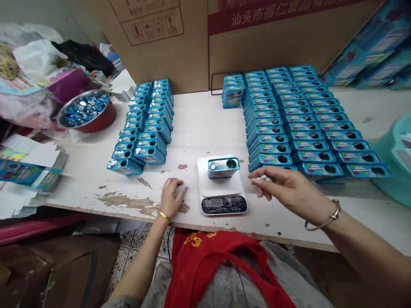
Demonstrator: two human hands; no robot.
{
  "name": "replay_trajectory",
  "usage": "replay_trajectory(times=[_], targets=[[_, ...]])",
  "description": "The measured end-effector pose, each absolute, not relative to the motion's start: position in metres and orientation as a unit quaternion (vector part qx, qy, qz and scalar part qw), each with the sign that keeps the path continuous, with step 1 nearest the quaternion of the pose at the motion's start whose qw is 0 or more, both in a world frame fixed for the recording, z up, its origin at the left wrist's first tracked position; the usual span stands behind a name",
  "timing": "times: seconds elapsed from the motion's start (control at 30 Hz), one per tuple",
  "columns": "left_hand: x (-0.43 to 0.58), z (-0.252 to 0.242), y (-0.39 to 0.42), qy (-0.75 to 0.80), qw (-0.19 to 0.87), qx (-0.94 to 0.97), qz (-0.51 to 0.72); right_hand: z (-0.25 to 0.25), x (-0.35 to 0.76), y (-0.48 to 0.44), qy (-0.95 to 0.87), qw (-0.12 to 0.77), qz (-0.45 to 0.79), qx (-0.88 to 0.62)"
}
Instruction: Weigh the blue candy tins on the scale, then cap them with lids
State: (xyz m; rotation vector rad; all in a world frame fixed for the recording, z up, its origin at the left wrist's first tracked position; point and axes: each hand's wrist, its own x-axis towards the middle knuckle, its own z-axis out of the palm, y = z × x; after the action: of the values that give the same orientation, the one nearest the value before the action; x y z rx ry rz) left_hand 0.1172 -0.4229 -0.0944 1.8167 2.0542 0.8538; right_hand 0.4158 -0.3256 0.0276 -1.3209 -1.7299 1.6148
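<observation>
A small blue tin (223, 167) with a round hole in its top sits on the white kitchen scale (221, 188), whose display shows digits. My right hand (282, 186) hovers just right of the scale, fingers pinched on a small white piece. My left hand (171, 196) rests on the table left of the scale, fingers curled over something I cannot make out. Rows of open blue tins (302, 128) fill the table on the right. Two rows of blue tins with white pieces on top (144, 128) stand on the left.
A metal bowl of blue pieces (85, 110) sits at the far left beside plastic bags. Cardboard boxes (205, 38) line the back. A teal tub (394, 158) stands at the right edge. Flat printed cartons (22, 171) lie at the left.
</observation>
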Motion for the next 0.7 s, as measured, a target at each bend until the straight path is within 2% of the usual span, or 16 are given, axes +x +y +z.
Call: replay_trajectory(times=[0.3,0.57,0.7], targets=[[0.116,-0.099,-0.424,0.708,0.123,0.625,0.305,0.051,0.377,-0.289,-0.749,0.165,0.447,-0.460],[0.115,-0.099,-0.422,0.710,0.120,0.625,0.301,0.045,0.362,-0.280,-0.834,0.109,0.313,-0.442],[0.111,-0.102,-0.421,0.716,0.112,0.623,0.294,0.042,0.356,-0.281,-0.871,0.111,0.261,-0.401]])
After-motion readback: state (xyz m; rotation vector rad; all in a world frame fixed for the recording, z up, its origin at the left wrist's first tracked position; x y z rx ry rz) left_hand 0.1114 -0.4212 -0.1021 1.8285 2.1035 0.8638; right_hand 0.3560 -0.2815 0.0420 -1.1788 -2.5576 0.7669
